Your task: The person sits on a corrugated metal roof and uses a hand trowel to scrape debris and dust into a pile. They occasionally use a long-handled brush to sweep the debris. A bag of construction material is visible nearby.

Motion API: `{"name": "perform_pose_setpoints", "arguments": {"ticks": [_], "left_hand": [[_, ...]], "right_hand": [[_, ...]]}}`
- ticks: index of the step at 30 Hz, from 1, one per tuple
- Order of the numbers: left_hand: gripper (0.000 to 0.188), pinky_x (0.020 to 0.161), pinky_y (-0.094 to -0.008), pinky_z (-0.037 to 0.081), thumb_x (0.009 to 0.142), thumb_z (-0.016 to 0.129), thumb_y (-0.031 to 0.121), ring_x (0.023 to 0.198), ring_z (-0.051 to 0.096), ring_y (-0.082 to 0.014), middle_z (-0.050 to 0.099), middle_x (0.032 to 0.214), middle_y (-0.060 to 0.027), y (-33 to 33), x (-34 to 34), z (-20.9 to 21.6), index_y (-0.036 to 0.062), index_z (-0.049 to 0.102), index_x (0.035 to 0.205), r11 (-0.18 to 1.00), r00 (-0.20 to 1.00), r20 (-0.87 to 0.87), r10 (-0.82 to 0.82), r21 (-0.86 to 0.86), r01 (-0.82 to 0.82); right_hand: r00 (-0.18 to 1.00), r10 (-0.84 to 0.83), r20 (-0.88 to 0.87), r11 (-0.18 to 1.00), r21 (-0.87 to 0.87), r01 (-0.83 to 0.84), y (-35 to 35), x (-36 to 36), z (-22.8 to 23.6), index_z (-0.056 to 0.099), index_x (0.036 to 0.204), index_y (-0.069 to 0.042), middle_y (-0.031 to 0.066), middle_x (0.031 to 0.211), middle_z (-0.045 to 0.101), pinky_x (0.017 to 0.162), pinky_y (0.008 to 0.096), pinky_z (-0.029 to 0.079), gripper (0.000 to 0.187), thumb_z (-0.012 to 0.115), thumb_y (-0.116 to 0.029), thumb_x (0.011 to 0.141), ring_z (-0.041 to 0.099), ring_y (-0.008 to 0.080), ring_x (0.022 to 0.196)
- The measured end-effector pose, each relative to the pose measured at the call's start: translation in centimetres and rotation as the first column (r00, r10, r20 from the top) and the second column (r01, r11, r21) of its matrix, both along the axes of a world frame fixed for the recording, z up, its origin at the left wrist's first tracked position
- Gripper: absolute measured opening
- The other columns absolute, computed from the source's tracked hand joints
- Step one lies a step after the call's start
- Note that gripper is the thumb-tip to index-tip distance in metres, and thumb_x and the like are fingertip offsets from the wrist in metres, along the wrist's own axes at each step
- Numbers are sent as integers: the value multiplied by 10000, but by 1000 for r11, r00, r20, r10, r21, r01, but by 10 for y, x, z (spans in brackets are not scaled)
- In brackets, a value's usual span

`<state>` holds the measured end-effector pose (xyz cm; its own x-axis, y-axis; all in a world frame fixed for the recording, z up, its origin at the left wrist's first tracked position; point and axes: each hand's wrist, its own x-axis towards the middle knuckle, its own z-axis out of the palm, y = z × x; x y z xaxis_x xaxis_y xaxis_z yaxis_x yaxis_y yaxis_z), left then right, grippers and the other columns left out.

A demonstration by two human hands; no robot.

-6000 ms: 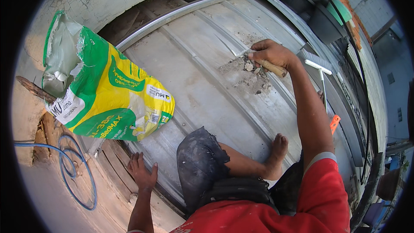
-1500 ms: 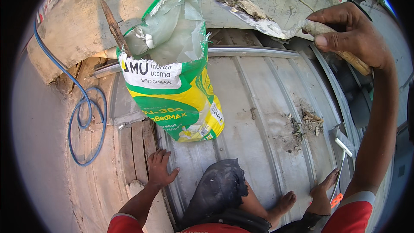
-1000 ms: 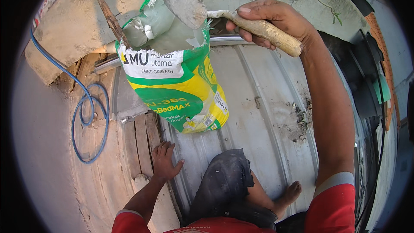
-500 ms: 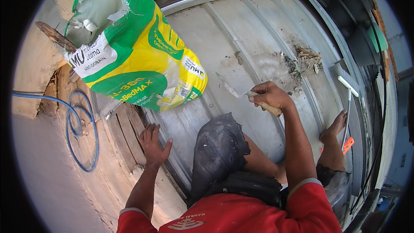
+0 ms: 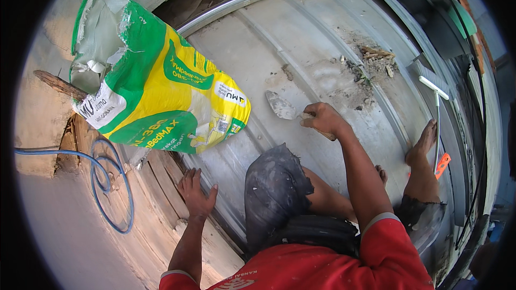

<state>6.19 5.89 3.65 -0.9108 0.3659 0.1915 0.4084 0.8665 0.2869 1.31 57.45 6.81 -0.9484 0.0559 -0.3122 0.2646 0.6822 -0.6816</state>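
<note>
My right hand (image 5: 324, 120) is closed round the wooden handle of a trowel (image 5: 279, 106). The trowel's grey, pointed blade lies over the ribbed metal sheet (image 5: 258, 70), its tip toward the far left. Fingers spread, my left hand (image 5: 196, 192) rests at the edge where the metal sheet meets wooden boards (image 5: 161, 172). Beyond it lies a big green, yellow and white sack (image 5: 177, 86) with a torn open top at the far left. The inside of the sack shows a pale lining; its contents cannot be made out.
Crumbled debris (image 5: 376, 62) with wood bits lies on the sheet at the far right. A white-headed long-handled tool (image 5: 434, 87) and an orange piece (image 5: 443, 165) are near my right foot. A coiled blue hose (image 5: 129, 198) is at the left. A wood stick (image 5: 59, 84) juts out by the sack.
The trowel blade, blurred before, now shows sharply, and my right hand with it has shifted slightly left. The whole view has tilted a little; my left hand stays in place.
</note>
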Motion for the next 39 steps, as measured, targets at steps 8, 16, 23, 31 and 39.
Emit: {"name": "perform_pose_setpoints", "arguments": {"ticks": [8,16,23,31,39], "left_hand": [[756,1243,-602,255,837,815,367,1433,467,-439,563,1509,-238,-2,-1,-2,20,590,1470,1000,1000,4,1,7,-1],[745,1228,-601,288,828,818,375,1415,492,-455,584,1466,-265,-1,-1,-1,-18,611,1425,1000,999,-33,-23,7,23],[760,1220,-614,293,833,815,383,1412,494,-455,582,1461,-266,-1,-1,-2,-22,605,1441,999,998,-42,-39,-25,38],[745,1209,-629,297,824,821,371,1399,498,-461,582,1457,-263,0,0,-1,-18,613,1424,999,999,-28,-19,26,20],[743,1213,-613,296,816,826,362,1402,496,-455,587,1451,-263,1,0,0,-14,614,1421,1000,999,-30,-15,22,16]], "right_hand": [[985,-137,-107,957,243,160,-2,-36,-11,810,1212,-31,249,1093,804,944,451,606,519,851,-367,819,786,382,1030],[915,-364,-176,901,180,394,-32,-49,-13,808,1131,-12,235,994,801,896,466,611,429,789,-374,902,787,386,953],[837,-547,27,794,-301,529,-12,-24,1,783,1110,69,272,1004,796,921,473,589,497,781,-391,921,779,425,987],[994,-76,-83,992,90,83,-68,-39,-1,811,1198,-28,229,1082,808,963,447,600,485,802,-391,876,777,386,1062],[969,-237,-73,947,207,247,-79,-73,-16,810,1123,-52,232,1093,804,945,501,603,443,758,-440,916,775,404,1060]]}}
